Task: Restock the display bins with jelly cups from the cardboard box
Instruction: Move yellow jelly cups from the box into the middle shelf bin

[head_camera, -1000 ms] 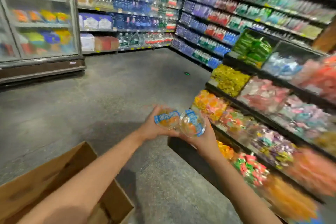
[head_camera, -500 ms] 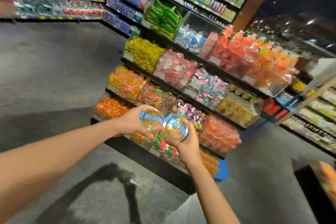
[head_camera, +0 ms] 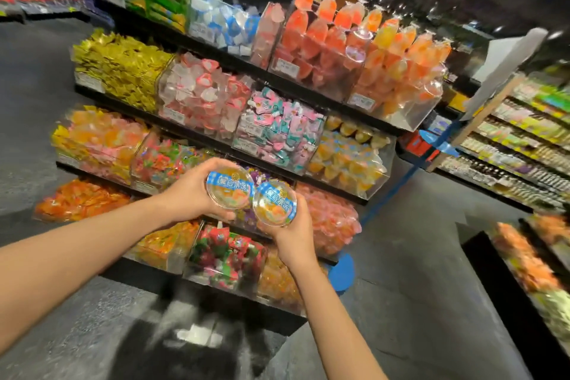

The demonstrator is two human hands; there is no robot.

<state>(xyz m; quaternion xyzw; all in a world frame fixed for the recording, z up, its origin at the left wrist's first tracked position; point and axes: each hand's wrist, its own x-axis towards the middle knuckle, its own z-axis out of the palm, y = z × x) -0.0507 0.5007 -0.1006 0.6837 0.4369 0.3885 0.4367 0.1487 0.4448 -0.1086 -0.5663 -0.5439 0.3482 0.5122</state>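
Holding two round clear plastic jelly cups, one per hand: left hand (head_camera: 188,194) gripping left cup (head_camera: 229,187), right hand (head_camera: 293,233) cradling right cup (head_camera: 274,203). We are keeping blue-banded lids facing up, probably for matching against clear acrylic display bins (head_camera: 351,160) beyond. Lid print too blurred for reading. Cardboard box not in view.
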